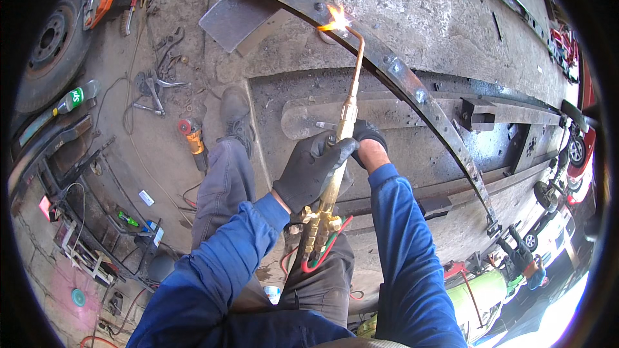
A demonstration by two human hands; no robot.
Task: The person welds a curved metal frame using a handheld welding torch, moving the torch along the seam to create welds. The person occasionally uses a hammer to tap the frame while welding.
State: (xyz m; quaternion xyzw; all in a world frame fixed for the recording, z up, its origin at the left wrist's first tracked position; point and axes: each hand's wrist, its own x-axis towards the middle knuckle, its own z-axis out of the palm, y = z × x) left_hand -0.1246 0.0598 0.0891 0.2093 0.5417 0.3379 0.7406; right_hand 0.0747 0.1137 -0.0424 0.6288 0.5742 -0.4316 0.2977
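My left hand (309,171), in a black glove, is closed around a brass gas torch (347,116). The torch's thin copper tip bends over at the top, and an orange-yellow flame (336,20) burns there against a long dark steel bar (380,51) with bolts or rivets along it. Red and green hoses (329,245) hang from the torch's valve end. My right hand (369,132), also gloved, lies just behind the torch body, its fingers mostly hidden. A short pale rod (325,125) sticks out left of the torch; whether my right hand holds it is unclear.
An angle grinder (191,136) lies on the concrete by my left foot. Pliers and wrenches (155,87) are scattered farther left, near a wheel (51,38). Steel beams (425,106) stretch across beneath the bar. Metal plates (238,19) lie beyond it, and a green cylinder (480,296) lies lower right.
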